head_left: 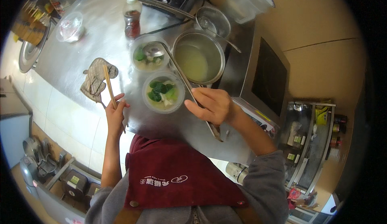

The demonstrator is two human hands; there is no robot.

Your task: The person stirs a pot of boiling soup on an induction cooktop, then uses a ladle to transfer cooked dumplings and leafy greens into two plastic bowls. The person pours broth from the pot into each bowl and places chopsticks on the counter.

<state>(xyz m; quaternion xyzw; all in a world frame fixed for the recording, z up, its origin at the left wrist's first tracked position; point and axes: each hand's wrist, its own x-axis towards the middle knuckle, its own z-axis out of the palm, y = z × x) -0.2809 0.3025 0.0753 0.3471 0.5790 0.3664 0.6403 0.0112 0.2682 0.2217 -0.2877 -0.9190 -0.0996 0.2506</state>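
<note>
My right hand (211, 104) grips the long metal handle of a ladle (154, 50), whose bowl is over the farther clear plastic bowl (132, 61) of broth and greens. Nearer to me stands a second clear plastic bowl (181, 96), filled with broth, dark green leaves and what look like dumplings. Just right of both bowls, a steel pot (218, 77) holds pale yellowish broth. In my left hand (116, 116) is a pair of wooden chopsticks (108, 83), tips pointing away from me. Past that hand lies a checked oven mitt (93, 80) on the steel worktop (163, 122).
A bottle of dark red liquid (132, 21) stands behind the bowls. Beyond the pot are a steel strainer or basin (222, 21) and a translucent plastic tub (248, 4). An induction cooker (269, 75) is at right. A lidded plastic bowl (70, 27) sits far left.
</note>
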